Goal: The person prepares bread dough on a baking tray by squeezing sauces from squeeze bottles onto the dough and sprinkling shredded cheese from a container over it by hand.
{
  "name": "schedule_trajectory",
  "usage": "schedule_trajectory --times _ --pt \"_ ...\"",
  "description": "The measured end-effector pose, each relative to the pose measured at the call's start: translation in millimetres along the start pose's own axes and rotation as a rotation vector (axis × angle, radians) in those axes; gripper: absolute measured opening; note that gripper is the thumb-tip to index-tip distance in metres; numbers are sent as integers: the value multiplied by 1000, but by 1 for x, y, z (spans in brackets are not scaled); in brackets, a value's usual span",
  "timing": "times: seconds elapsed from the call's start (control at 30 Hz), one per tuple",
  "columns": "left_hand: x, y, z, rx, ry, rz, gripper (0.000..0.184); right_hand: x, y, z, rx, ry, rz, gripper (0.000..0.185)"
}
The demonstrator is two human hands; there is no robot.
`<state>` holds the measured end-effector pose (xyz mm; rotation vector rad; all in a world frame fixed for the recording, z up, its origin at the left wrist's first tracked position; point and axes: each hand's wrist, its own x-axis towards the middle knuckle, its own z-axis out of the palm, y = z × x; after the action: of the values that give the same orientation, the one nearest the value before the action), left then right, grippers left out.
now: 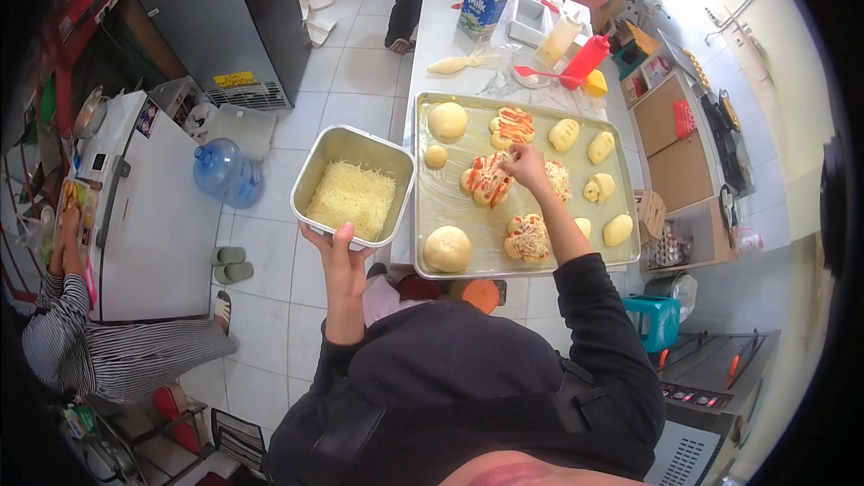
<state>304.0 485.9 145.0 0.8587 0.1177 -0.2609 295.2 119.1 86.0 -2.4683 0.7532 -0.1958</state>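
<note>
My left hand [338, 261] grips a square metal pan [301, 171] from below, thumb on its near wall. Inside lies a heap of grated cheese [351, 198]. My right hand [526, 166] is closed, fingertips together and pointing down, over a flower-shaped dough piece [486, 182] striped with red sauce and scattered with cheese shreds. The dough sits on a large baking tray [504, 272]. Another flower dough [512, 126] carries red and pale sauce; a nearer one [528, 238] is topped with cheese. One more cheese-topped piece [558, 182] is partly behind my right wrist.
Round dough balls [448, 249] and shaped buns [617, 230] share the tray. Beyond it are a red squeeze bottle [587, 61], a clear one [560, 40], a milk carton [483, 7] and a piping bag [459, 63]. A person in stripes [153, 355] works at the left; others stand farther back.
</note>
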Motion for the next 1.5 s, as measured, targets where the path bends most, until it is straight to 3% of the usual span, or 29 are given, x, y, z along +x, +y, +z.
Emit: schedule_trajectory --times 0.2,0.3,0.5,0.6,0.73,0.83,0.93,1.03,1.13,1.23,1.33,1.5 --pt "-2 0 -1 -8 -14 9 84 10 10 9 -41 89 -33 28" --pt "-2 -1 -2 -16 -16 15 83 10 12 3 -29 -42 24 30" --pt "-4 1 2 -9 -10 18 83 15 -5 9 23 10 -38 26" --pt "-5 1 1 -8 -27 16 83 13 -14 14 92 -121 2 27" --pt "-6 1 2 -12 -37 24 84 5 -23 16 31 -198 -128 28" --pt "-9 2 4 -11 -33 45 85 9 -17 22 82 -128 -81 27" --pt "-8 2 2 -11 -35 41 84 14 -9 14 -77 0 -153 25" --pt "-8 2 3 -14 -26 45 85 21 0 14 -91 -11 -78 24" --pt "-9 1 3 -18 -29 52 85 23 6 15 -137 47 -134 23" --pt "-9 1 5 -15 -34 52 85 15 -12 13 29 -102 -96 21" --pt "-9 -1 6 -18 -38 51 86 -4 -33 19 38 -144 -189 18" --pt "-11 -3 9 -16 -43 42 86 -4 -25 32 -69 -55 -219 15"
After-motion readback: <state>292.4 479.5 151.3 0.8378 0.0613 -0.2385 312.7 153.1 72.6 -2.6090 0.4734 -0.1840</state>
